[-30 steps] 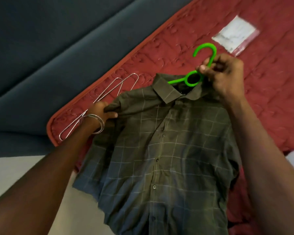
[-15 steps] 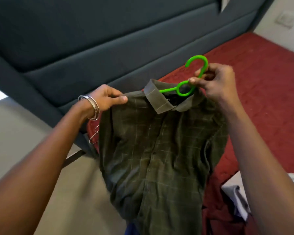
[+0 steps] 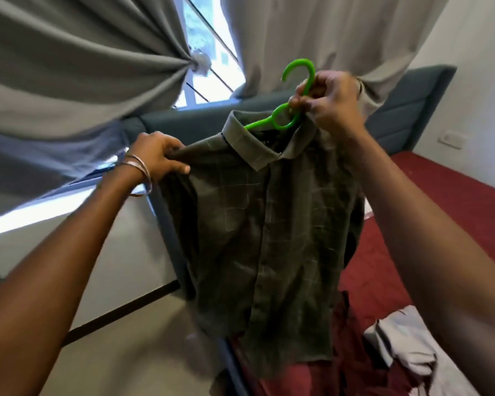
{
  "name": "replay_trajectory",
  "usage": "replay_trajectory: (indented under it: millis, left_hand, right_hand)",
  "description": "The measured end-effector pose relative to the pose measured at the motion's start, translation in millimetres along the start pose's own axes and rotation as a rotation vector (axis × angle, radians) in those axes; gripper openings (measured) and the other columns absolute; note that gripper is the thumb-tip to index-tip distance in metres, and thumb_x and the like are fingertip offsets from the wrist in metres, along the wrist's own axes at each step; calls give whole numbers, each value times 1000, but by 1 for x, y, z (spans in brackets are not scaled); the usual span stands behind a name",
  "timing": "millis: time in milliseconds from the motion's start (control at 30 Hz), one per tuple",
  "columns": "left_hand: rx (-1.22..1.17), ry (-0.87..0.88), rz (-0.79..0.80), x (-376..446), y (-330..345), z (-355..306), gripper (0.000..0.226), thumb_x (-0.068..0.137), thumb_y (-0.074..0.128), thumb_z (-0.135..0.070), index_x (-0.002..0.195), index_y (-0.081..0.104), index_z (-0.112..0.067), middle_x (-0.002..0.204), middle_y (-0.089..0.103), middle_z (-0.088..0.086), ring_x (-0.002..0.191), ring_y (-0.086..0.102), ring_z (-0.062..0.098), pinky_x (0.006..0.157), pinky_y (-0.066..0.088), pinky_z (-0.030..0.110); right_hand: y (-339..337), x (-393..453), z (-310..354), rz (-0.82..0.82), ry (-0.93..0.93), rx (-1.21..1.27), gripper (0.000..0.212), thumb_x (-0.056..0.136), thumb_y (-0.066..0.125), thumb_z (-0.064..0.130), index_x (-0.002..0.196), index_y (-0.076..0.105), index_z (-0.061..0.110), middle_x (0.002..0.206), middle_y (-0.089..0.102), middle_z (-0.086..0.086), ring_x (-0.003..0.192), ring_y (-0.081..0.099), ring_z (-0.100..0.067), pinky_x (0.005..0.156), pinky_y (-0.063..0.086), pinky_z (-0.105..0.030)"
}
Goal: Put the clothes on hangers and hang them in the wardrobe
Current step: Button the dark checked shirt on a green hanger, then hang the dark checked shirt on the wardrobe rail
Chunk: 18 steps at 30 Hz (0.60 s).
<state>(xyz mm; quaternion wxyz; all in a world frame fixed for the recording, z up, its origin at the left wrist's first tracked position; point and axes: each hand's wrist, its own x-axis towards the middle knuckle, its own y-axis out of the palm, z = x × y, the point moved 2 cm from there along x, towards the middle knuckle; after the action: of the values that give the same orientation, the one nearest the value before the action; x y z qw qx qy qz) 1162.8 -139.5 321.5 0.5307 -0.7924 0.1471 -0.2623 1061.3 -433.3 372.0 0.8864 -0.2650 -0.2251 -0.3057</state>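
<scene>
While the right hand [image 3: 330, 101] grips the green hanger [image 3: 292, 110], the left hand [image 3: 157, 158] pinches the shirt [image 3: 257, 224] shoulder, hanging above the red bed [image 3: 440, 201], near grey curtains [image 3: 69, 81].

Both arms raised, left hand [image 3: 157, 155] and right hand [image 3: 330, 102] pinching.

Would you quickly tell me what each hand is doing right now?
Left hand: grips the shoulder of the green checked shirt.
Right hand: grips the neck of the green hanger carrying the shirt.
</scene>
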Motion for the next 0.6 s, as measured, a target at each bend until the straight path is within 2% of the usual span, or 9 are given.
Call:
replay_trajectory:
  millis: [67,167,233,267,333,400,467,533,600]
  left_hand:
    - [67,-26,146,-14,-32,9,29,76,78,-27,98,73,-9,88,71,15,84,64,26,66,36,26]
    - [-121,-48,132,-34,-75,14,35,73,77,-42,100,70,-20,89,67,4,83,59,16,72,41,25]
    - [-291,-2,139,-40,-97,13,60,60,74,-67,104,67,-27,93,69,-4,83,62,8,79,50,25]
    - [-314,22,110,-41,-105,12,59,62,73,-66,105,68,-26,95,70,-3,83,63,6,84,53,27]
    - [-250,24,-40,-42,-117,15,32,80,71,-42,102,71,-19,94,72,4,84,63,10,85,52,30]
    - [-151,-22,-265,-46,-131,20,23,82,72,-32,94,74,-12,87,72,9,81,64,16,73,44,24]
    - [-113,-78,-429,-58,-148,31,26,75,78,-34,86,74,-11,76,69,5,76,64,19,67,41,24]
    - [-93,-142,-537,-71,-166,50,30,69,81,-42,81,74,-15,67,62,-1,70,61,17,67,45,26]
    - [-67,-198,-617,-88,-185,78,33,66,80,-48,79,73,-19,66,60,-4,68,60,17,67,47,28]
  right_hand:
    - [7,3,24,19,-53,24,17,55,83,31,62,68,28,71,71,0,72,69,-20,77,57,-52]
    - [25,11,53,73,-104,61,19,49,82,43,63,71,37,73,73,-4,74,71,-25,74,56,-54]
    - [42,14,78,126,-147,45,21,51,85,38,63,69,31,72,73,-6,72,71,-24,73,57,-51]
    - [51,15,91,155,-157,72,20,55,87,29,64,69,27,71,72,-5,69,70,-21,72,58,-49]
    - [71,18,117,184,-189,92,22,59,88,18,66,68,24,67,70,-2,64,66,-15,70,57,-47]
    - [98,24,142,208,-236,60,22,61,88,17,67,68,22,67,69,-1,64,66,-13,71,57,-44]
    - [128,31,167,247,-275,23,22,60,88,24,71,71,15,69,71,-4,67,68,-17,71,57,-43]
    - [158,37,197,273,-331,-5,34,61,87,30,77,71,6,74,71,-12,68,64,-16,70,54,-43]
    - [189,35,231,322,-388,-2,33,63,88,29,77,70,5,79,72,-14,68,61,-14,70,52,-40]
